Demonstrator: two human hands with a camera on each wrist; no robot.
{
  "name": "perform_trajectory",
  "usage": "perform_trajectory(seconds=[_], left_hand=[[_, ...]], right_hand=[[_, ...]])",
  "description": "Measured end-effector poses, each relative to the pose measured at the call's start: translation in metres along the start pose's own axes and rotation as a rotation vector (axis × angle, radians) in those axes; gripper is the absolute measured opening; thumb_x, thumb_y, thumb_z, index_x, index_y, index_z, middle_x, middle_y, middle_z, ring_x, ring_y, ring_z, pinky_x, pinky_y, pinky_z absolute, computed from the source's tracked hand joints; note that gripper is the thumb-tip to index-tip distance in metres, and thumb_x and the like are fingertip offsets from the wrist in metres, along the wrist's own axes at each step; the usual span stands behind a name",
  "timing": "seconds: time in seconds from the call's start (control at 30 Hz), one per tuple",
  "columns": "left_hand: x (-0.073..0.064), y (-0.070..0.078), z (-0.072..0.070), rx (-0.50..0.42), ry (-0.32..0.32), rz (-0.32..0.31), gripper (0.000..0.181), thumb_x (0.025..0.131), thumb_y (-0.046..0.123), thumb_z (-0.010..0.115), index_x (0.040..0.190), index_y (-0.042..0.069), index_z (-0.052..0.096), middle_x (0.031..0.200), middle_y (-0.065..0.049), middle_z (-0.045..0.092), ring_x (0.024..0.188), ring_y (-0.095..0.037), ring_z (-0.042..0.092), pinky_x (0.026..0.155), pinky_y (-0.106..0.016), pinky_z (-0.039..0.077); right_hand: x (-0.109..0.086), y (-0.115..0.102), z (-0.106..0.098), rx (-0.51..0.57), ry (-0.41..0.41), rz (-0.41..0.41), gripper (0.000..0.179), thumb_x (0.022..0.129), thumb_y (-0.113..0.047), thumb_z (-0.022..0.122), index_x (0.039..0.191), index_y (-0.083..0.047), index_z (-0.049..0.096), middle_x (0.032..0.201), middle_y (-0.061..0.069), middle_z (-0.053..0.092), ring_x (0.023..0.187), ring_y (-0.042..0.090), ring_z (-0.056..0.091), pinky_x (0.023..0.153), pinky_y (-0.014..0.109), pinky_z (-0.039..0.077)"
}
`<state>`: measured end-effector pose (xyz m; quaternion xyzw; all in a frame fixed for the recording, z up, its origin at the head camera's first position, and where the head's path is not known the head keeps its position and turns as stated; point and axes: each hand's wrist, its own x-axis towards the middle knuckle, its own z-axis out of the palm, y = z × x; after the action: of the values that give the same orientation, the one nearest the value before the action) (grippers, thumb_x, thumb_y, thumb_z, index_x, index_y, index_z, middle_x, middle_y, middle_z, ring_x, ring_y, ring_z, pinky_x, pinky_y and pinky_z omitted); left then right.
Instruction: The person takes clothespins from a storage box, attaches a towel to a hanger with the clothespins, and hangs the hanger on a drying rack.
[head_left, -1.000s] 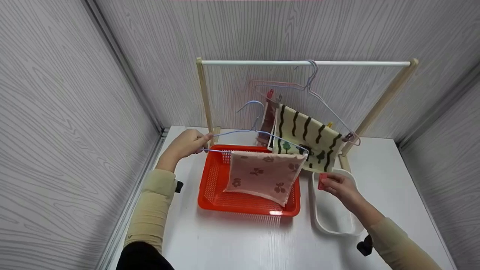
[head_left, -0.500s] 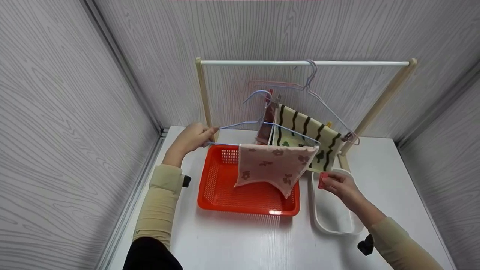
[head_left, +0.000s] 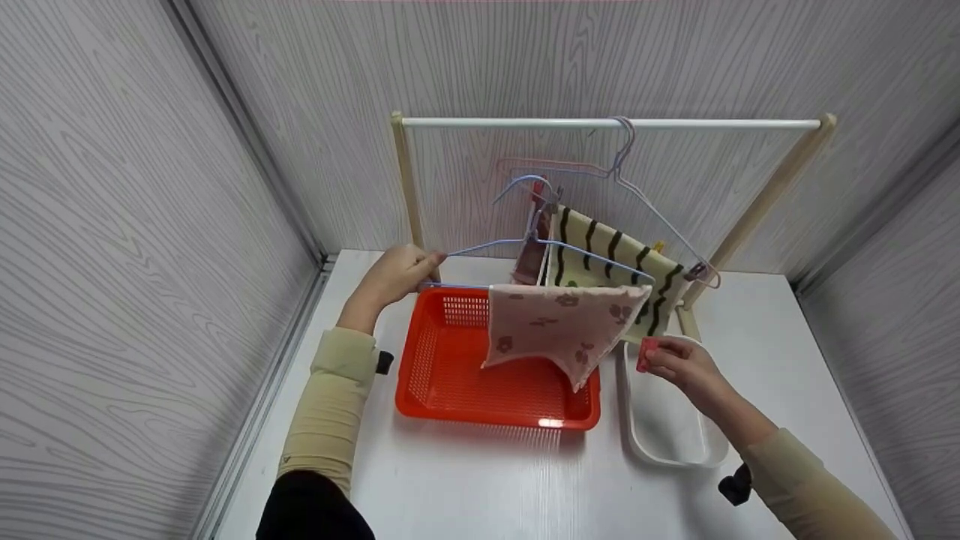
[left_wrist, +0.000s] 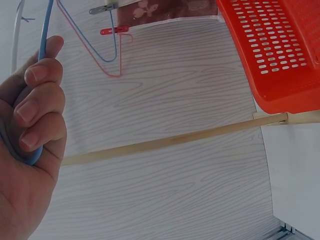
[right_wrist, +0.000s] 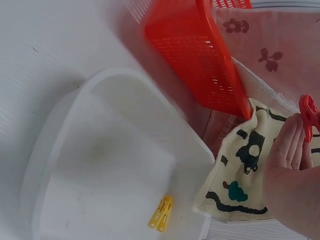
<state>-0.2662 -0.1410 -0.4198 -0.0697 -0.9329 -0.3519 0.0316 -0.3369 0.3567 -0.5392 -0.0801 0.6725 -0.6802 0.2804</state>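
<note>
My left hand (head_left: 399, 276) grips the left end of a blue wire hanger (head_left: 487, 244), fingers curled round the wire in the left wrist view. Over the hanger's bottom bar hangs a pink towel (head_left: 555, 319) with darker flower prints, above the red basket (head_left: 427, 409). Between thumb and fingers my right hand (head_left: 686, 367) pinches a red clothespin (head_left: 646, 354), just right of the pink towel. Behind it, a cream towel (head_left: 667, 300) with dark wavy stripes hangs clipped to hangers on the rack's white rod (head_left: 510, 122).
A white bin (head_left: 637, 442) stands right of the basket, below my right hand, with a yellow clothespin (right_wrist: 161, 213) in it. The rack's wooden posts (head_left: 776, 199) rise at both sides. A dark red towel (head_left: 529, 255) hangs behind the cream one.
My left hand has carried the hanger and pink towel to the right and up, nearer the hanging cream towel. The right hand with the red clothespin has barely moved.
</note>
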Motion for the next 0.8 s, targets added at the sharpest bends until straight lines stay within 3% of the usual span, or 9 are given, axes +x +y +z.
perform_trajectory(seconds=[0.13, 0.33, 0.57, 0.67, 0.8], left_hand=[[0.001, 0.004, 0.0, 0.016, 0.001, 0.008, 0.102, 0.098, 0.086, 0.031, 0.089, -0.002, 0.082, 0.09, -0.017, 0.079, 0.076, -0.03, 0.073, 0.073, -0.046, 0.063], [0.003, 0.009, -0.001, 0.01, 0.001, 0.015, 0.092, 0.104, 0.075, 0.036, 0.09, -0.002, 0.081, 0.091, -0.018, 0.08, 0.073, -0.026, 0.071, 0.073, -0.046, 0.062], [0.003, 0.016, -0.002, 0.013, -0.005, 0.022, 0.079, 0.11, 0.062, 0.041, 0.09, -0.003, 0.081, 0.086, -0.017, 0.078, 0.069, -0.019, 0.065, 0.067, -0.031, 0.056], [0.005, 0.018, -0.003, 0.002, -0.007, 0.03, 0.084, 0.108, 0.067, 0.04, 0.089, -0.003, 0.08, 0.081, -0.016, 0.075, 0.066, -0.015, 0.061, 0.065, -0.027, 0.053], [0.008, 0.022, -0.005, -0.019, -0.001, 0.062, 0.103, 0.096, 0.086, 0.031, 0.086, -0.004, 0.08, 0.074, -0.014, 0.071, 0.063, -0.013, 0.057, 0.064, -0.026, 0.051]], right_hand=[[-0.002, -0.01, 0.001, -0.014, 0.009, 0.007, 0.054, 0.106, -0.008, 0.064, 0.147, 0.018, 0.039, 0.103, -0.007, 0.073, 0.094, 0.005, 0.073, 0.089, 0.021, 0.061], [-0.008, -0.024, 0.005, -0.035, 0.011, -0.023, 0.043, 0.105, -0.008, 0.064, 0.14, 0.01, 0.048, 0.104, -0.007, 0.073, 0.095, 0.006, 0.074, 0.091, 0.023, 0.061], [-0.019, -0.043, 0.012, -0.068, -0.001, -0.051, 0.028, 0.104, -0.008, 0.066, 0.131, -0.005, 0.058, 0.107, -0.008, 0.072, 0.098, 0.005, 0.072, 0.091, 0.023, 0.06], [-0.023, -0.052, 0.015, -0.089, -0.002, -0.065, 0.028, 0.104, -0.008, 0.067, 0.13, -0.008, 0.06, 0.108, -0.008, 0.071, 0.099, 0.005, 0.071, 0.091, 0.022, 0.06], [-0.025, -0.063, 0.022, -0.106, -0.01, -0.11, 0.028, 0.103, -0.007, 0.067, 0.131, -0.007, 0.06, 0.109, -0.007, 0.071, 0.099, 0.006, 0.072, 0.09, 0.022, 0.061]])
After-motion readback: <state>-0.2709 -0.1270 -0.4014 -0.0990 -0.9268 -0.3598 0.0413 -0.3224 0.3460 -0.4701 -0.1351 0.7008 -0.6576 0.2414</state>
